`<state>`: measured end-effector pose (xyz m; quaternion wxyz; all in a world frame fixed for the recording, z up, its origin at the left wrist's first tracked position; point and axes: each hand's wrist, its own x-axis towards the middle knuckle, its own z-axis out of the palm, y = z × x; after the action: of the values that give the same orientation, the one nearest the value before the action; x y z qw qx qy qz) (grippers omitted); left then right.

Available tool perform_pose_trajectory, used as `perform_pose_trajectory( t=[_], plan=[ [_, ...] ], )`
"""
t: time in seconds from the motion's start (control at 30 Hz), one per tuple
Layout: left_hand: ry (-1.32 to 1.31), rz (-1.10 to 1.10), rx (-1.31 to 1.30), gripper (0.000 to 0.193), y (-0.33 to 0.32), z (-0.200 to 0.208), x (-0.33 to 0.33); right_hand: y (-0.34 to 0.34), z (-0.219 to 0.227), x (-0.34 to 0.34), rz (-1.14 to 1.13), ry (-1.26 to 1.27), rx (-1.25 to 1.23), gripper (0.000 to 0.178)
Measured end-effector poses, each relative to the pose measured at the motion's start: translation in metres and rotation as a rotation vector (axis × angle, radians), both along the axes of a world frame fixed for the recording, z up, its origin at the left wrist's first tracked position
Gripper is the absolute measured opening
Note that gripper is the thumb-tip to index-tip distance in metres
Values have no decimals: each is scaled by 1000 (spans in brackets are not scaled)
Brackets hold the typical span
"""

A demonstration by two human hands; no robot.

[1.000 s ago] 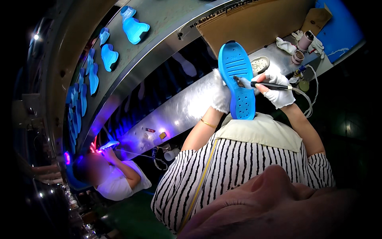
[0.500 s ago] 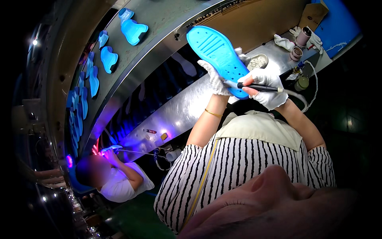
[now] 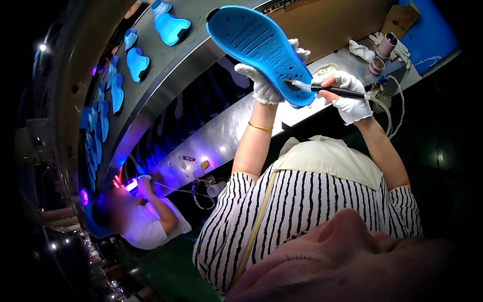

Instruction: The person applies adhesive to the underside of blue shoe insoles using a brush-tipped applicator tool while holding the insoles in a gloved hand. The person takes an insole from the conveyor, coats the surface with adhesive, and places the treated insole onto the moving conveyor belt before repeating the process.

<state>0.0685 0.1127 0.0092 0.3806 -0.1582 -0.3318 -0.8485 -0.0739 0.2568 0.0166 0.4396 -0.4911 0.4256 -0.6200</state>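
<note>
My left hand (image 3: 265, 91) is clamped on the sole (image 3: 261, 53), thumb along one edge, fingertips showing past the other. It hangs above the bench (image 3: 204, 146), its long axis slanting from far left to near right. My right fingers are closed round the brush (image 3: 334, 90); from them the sole's near end lies just leftward, and the bristles seem to meet it. It's bright blue, grooved at the far end, dotted with small holes nearer me.
</note>
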Motion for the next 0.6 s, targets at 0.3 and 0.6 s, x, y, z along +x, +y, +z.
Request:
perform_pose_trajectory(
  t=[0.3, 0.6],
  plan=[
    [-490, -2, -163, 111, -11, 2, 6, -9, 1, -26, 395, -104, 310, 17],
    [-1035, 96, -324, 69, -20, 21, -7, -9, 8, -6, 169, 586, -94, 15]
  ],
)
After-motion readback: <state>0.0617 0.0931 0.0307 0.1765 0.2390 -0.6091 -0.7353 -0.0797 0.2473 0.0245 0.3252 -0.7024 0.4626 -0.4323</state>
